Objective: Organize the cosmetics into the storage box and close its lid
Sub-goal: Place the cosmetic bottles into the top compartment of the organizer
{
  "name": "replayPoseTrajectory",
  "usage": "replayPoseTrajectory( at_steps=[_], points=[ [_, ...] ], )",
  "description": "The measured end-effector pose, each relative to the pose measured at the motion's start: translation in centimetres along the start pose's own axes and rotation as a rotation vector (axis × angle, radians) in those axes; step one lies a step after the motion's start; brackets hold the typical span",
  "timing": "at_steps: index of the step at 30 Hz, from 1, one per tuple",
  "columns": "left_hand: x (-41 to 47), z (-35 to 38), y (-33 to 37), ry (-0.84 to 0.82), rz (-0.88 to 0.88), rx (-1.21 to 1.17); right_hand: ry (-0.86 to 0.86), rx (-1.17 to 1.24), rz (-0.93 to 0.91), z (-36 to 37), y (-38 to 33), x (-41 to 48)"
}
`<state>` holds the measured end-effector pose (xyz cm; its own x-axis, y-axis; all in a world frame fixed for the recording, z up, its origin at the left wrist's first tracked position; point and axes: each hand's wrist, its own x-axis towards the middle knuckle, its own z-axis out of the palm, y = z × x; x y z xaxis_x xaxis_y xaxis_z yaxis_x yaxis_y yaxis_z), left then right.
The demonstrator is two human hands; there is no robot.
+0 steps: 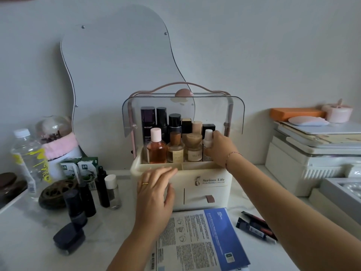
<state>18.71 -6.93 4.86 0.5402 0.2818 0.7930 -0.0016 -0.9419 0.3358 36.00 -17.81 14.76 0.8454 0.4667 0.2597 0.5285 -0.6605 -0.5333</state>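
A cream storage box [211, 189] with drawers stands mid-table, its clear lid [213, 106] raised. Inside stand several bottles, among them an orange-liquid bottle [156, 148]. My right hand [221, 148] grips a small white-capped bottle [207, 142] at the right end of the front row. My left hand [155, 189] lies open with straight fingers against the box's front left rim. Loose on the table to the left stand dark bottles [87, 200], a clear white-capped bottle [113, 192] and a black compact [68, 238].
A blue and white sheet-mask packet [199, 241] lies in front of the box, dark tubes [256, 225] to its right. A water bottle [29, 159], a round tin [56, 193] and a wavy mirror [117, 75] stand left; stacked white boxes [312, 157] stand right.
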Motion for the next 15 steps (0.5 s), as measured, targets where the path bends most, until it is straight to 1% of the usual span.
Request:
replayPoseTrajectory(
  at_steps=[4, 6, 9, 10, 13, 15],
  points=[
    [0.8, -0.5, 0.0, -0.007, -0.003, -0.014, 0.003, -0.032, 0.022, 0.3, -0.3, -0.1],
    [1.7, -1.0, -0.5, 0.045, -0.076, -0.032, 0.004, -0.036, 0.025, 0.5, -0.4, -0.4],
    [3.8, -1.9, -1.8, 0.161, -0.23, -0.01, 0.036, -0.033, 0.021, 0.7, -0.4, -1.2],
    [4.5, -2.0, -2.3, 0.149, -0.277, 0.003, 0.054, -0.035, 0.015, 0.6, -0.4, -1.6],
    [6.6, -1.7, -3.1, -0.01, -0.417, 0.003, 0.125, -0.092, -0.029, 0.4, -0.4, -3.2],
    [7.8, -1.3, -3.2, -0.076, -0.451, 0.03, 0.207, -0.094, -0.075, 0.2, -0.5, -4.2]
  ],
)
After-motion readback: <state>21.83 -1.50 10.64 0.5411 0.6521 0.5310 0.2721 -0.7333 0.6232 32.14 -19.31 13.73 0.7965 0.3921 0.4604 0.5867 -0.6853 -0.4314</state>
